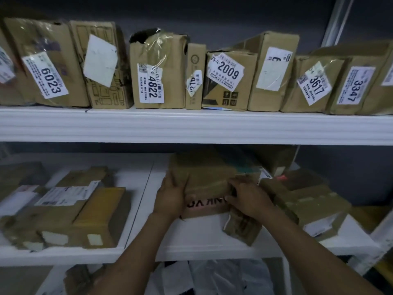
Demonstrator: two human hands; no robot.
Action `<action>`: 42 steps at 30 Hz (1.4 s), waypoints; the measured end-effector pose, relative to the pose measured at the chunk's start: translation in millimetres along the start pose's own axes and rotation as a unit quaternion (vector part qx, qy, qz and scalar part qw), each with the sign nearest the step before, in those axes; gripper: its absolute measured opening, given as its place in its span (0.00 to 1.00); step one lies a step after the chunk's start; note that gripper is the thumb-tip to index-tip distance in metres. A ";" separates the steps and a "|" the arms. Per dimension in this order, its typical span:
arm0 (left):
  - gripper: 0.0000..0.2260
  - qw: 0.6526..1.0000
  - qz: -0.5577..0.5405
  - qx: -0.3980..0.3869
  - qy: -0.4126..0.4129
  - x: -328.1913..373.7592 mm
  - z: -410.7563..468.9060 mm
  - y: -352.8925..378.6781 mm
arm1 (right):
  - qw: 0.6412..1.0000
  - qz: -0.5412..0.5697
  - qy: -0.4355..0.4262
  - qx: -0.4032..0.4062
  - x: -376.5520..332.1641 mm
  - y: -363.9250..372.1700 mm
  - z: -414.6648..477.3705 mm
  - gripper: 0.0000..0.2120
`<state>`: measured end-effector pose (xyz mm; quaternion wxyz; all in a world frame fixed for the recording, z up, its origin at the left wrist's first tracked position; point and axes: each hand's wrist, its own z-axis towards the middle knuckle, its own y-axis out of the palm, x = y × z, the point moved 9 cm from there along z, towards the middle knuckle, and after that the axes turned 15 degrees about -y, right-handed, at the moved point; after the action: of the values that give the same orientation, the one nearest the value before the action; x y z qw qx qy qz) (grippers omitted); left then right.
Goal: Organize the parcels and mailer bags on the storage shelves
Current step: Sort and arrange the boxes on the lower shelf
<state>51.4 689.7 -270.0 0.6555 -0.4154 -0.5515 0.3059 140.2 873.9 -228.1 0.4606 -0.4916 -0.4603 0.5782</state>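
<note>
Head view, close, facing shelves [191,124]

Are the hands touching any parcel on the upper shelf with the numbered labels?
No: the left hand and the right hand both hold a brown box on the lower shelf.

Lower shelf [142,209] bare betw. left parcels [63,216] & centre box [204,177]; rt parcels [308,201] crowd it.

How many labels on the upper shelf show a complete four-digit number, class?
5: label 6023 at left, label 4822 left of centre, label 2009 centre, label 3617 and label 3347 at right. Other labels are blank, curled or cut off, so more numbers may be hidden.
</note>
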 end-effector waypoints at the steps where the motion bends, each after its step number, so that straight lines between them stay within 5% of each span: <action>1: 0.33 0.999 -0.022 -0.018 -0.021 -3.2 1.5 4.8 | 1.000 0.016 -0.008 -0.002 1.6 1.4 2.6 0.25; 7: 0.28 0.994 -0.096 -0.023 -0.040 -11.5 -7.6 1.9 | 0.990 0.134 -0.042 0.027 -8.8 7.3 12.1 0.23; 12: 0.37 0.980 -0.178 0.023 -0.090 -47.8 -29.8 -16.7 | 0.966 0.240 -0.036 0.091 -31.6 9.6 16.0 0.20; 16: 0.27 0.941 -0.279 0.088 -0.172 -79.3 -48.7 -39.0 | 0.930 0.338 0.021 0.141 -39.0 21.2 16.5 0.20; 19: 0.31 0.918 -0.316 0.049 -0.235 -91.8 -48.5 -34.4 | 0.885 0.438 0.053 0.146 -41.6 40.7 18.6 0.27; 23: 0.36 0.889 -0.379 -0.051 -0.250 -92.2 -49.9 -15.4 | 0.788 0.602 0.103 0.083 -63.0 75.9 9.3 0.24; 28: 0.43 0.876 -0.427 -0.034 -0.224 -96.7 -61.8 -18.5 | 0.738 0.653 0.090 0.143 -62.7 70.0 -0.5 0.08; 33: 0.47 0.874 -0.437 0.002 -0.214 -96.0 -70.5 -34.8 | 0.698 0.681 0.115 0.189 -63.2 70.1 -17.1 0.09; 37: 0.33 0.861 -0.464 -0.049 -0.203 -87.3 -77.1 -39.1 | 0.725 0.638 0.148 0.212 -59.8 69.2 -32.7 0.12; 42: 0.26 0.854 -0.474 -0.097 -0.191 -86.5 -91.1 -40.3 | 0.687 0.672 0.161 0.225 -66.5 67.5 -54.2 0.13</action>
<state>120.5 577.7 -279.3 0.5597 -0.0989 -0.8224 -0.0232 194.8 802.4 -290.0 0.1122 -0.6367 0.2185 0.7310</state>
